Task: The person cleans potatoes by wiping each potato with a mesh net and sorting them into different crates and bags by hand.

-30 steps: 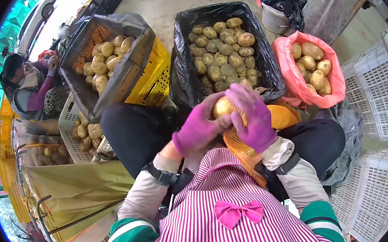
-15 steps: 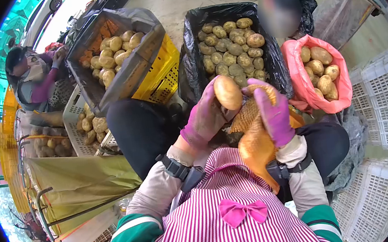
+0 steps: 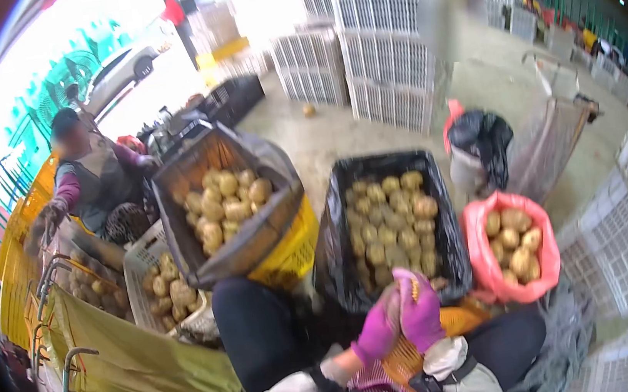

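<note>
My left hand [image 3: 375, 328], in a purple glove, is closed and pressed against my right hand. Whatever its fingers hold is hidden. My right hand [image 3: 420, 314], gloved alike, has its fingers wrapped over a bit of orange mesh netting, more of which [image 3: 404, 361] hangs down between my forearms. Both hands are in front of the near edge of a black-lined crate [image 3: 446, 189] filled with potatoes [image 3: 387, 226]. To its right stands a pink bag [image 3: 549, 250] of cleaner-looking potatoes. On the left, a yellow crate [image 3: 289, 245] with a grey liner holds more.
A white crate [image 3: 137, 278] of potatoes is at my left, beside a yellow-green cloth [image 3: 130, 348] on a metal frame. A person [image 3: 95, 174] sits beyond it. Stacked white crates [image 3: 386, 48] rise ahead, others [image 3: 610, 247] at right. A loose potato [image 3: 309, 110] lies on the floor.
My view has tilted up, showing more of the hall. My hands have come together, and the potato held up in my left hand is out of sight. The seated person has stretched out an arm.
</note>
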### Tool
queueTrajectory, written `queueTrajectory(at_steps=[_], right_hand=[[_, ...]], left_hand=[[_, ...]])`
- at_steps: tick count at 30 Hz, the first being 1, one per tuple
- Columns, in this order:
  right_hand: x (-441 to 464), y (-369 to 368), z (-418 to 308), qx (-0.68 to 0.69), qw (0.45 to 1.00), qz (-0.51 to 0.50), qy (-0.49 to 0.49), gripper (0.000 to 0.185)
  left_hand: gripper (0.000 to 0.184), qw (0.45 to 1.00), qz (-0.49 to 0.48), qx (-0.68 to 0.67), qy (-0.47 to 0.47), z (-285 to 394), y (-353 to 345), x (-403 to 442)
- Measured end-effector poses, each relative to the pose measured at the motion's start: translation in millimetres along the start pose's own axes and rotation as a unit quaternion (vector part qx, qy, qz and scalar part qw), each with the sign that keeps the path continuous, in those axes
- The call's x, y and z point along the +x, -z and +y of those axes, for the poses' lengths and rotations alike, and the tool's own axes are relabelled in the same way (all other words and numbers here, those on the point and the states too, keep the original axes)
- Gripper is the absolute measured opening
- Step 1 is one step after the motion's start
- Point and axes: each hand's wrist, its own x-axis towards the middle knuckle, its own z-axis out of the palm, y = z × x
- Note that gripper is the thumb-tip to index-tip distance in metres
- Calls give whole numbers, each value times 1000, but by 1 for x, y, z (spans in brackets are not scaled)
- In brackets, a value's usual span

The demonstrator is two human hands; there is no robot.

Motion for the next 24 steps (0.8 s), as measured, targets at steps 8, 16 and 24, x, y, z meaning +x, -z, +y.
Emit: queueTrajectory(at_steps=[8, 16, 24], right_hand=[[27, 23, 31, 302, 873, -29, -383, 31], [-7, -3, -2, 77, 995, -29, -52, 26], [-5, -8, 10, 54, 993, -6, 108, 31]], left_hand=[[43, 988, -101, -109, 43, 28, -3, -4], [38, 999, 35, 23, 9, -10, -5, -4], [49, 992, 34, 98, -75, -30, -1, 3]])
